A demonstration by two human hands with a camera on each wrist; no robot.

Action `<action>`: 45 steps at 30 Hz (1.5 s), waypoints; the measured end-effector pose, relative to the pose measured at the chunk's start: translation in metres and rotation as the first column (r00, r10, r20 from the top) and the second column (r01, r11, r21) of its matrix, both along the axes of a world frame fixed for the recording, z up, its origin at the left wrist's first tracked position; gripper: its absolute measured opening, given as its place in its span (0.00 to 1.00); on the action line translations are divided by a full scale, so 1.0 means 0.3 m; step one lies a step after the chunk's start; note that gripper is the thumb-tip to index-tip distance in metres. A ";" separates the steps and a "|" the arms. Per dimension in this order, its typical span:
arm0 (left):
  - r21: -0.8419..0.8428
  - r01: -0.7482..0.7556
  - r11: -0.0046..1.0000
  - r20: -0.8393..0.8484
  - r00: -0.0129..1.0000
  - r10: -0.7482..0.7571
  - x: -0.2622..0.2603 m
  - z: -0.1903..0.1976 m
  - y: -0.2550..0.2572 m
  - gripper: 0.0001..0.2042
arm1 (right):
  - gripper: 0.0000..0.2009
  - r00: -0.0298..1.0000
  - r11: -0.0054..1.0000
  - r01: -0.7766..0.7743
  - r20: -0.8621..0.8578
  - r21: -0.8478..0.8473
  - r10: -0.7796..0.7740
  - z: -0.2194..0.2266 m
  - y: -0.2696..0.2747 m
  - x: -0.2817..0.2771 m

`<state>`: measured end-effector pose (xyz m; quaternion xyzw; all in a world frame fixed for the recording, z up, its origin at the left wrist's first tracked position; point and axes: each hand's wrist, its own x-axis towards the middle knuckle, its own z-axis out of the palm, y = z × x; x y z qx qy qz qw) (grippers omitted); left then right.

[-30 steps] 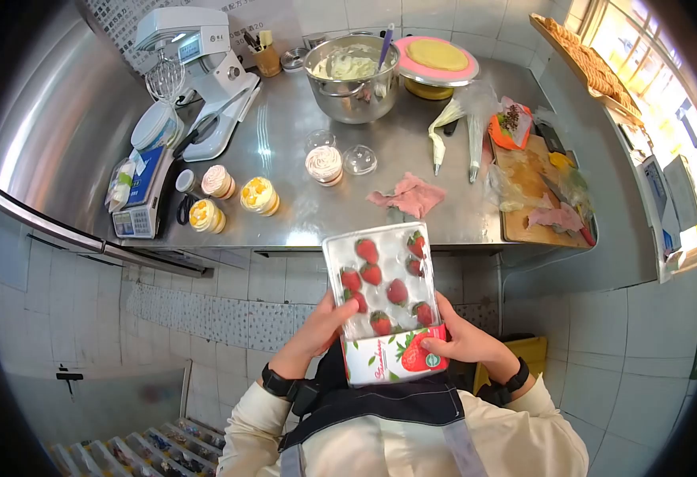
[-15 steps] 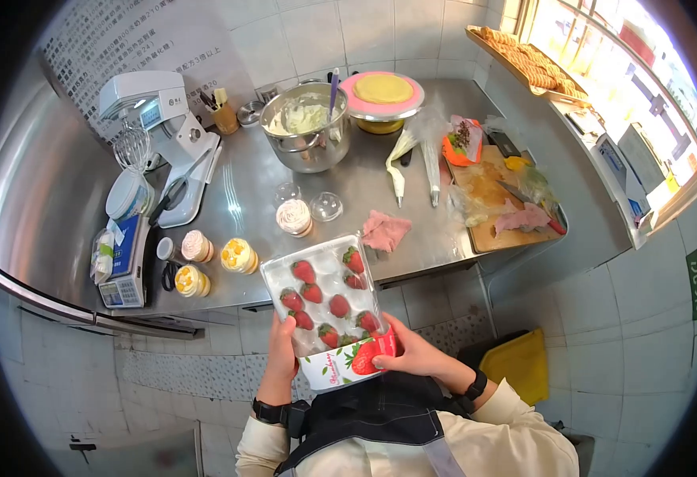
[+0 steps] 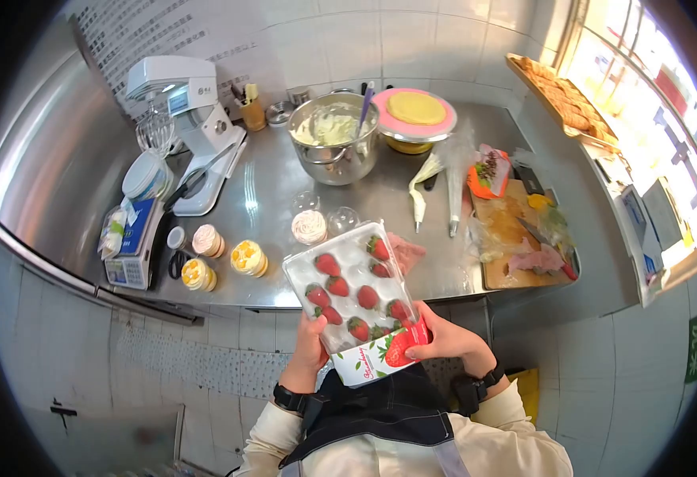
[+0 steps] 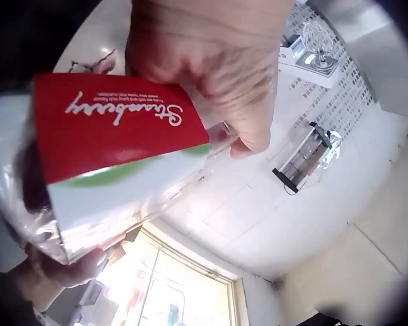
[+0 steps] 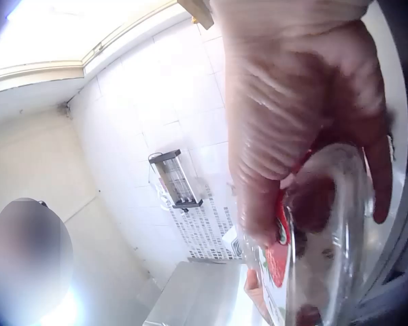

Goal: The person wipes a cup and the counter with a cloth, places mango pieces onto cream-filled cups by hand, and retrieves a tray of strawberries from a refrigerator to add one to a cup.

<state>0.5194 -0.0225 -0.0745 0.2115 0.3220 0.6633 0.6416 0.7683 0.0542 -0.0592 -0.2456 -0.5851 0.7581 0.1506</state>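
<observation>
In the head view, both hands hold a clear-lidded strawberry box (image 3: pixel 363 366) just in front of the table edge. Its white tray carries several red strawberries (image 3: pixel 367 297), and a printed sleeve wraps the near end. My left hand (image 3: pixel 310 346) grips the left side, thumb along the rim. The right hand (image 3: pixel 448 338) grips the lower right corner, thumb on the printed strawberry. The left wrist view shows the sleeve's red end panel (image 4: pixel 115 125) beside the left hand's thumb. In the right wrist view, the right hand (image 5: pixel 299 115) spans the clear plastic edge.
Behind the box stand a pink-topped cream cup (image 3: pixel 309 227), clear lids (image 3: pixel 343 220) and a pink cloth (image 3: pixel 408 253). More dessert cups (image 3: pixel 249 258) are leftward. Farther back are a steel bowl (image 3: pixel 335 167), turntable (image 3: pixel 442 121) and piping bags (image 3: pixel 454 195). A knife (image 3: pixel 535 232) lies on the cutting board (image 3: pixel 495 211).
The box has swung leftward and turned slightly, its far end now overlapping the pink cloth. Both hands keep hold of it, the left thumb shifting out to the rim. The head view has shifted.
</observation>
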 end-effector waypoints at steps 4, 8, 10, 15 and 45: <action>0.031 0.174 0.984 -0.319 0.935 -0.155 -0.051 0.095 -0.025 0.44 | 0.49 0.978 0.971 -0.208 0.014 0.115 0.208 -0.021 0.016 0.015; 0.049 0.151 0.987 -0.374 0.920 -0.122 0.026 0.147 -0.007 0.46 | 0.50 0.981 0.984 -0.153 -0.108 0.087 0.162 -0.020 0.044 0.040; 0.090 -0.007 0.996 -0.277 0.960 0.032 0.063 0.137 0.022 0.44 | 0.51 0.974 1.000 0.017 -0.225 0.005 -0.015 -0.042 0.060 0.029; 0.064 -0.091 0.994 -0.253 0.962 0.105 0.099 0.076 0.090 0.44 | 0.43 0.720 0.790 0.274 -0.427 -0.548 -0.546 -0.055 0.074 -0.008; 0.230 -0.214 0.949 0.110 0.975 0.194 -0.037 0.091 0.512 0.34 | 0.34 0.519 0.465 0.751 -0.016 -0.468 -0.855 -0.219 0.086 0.088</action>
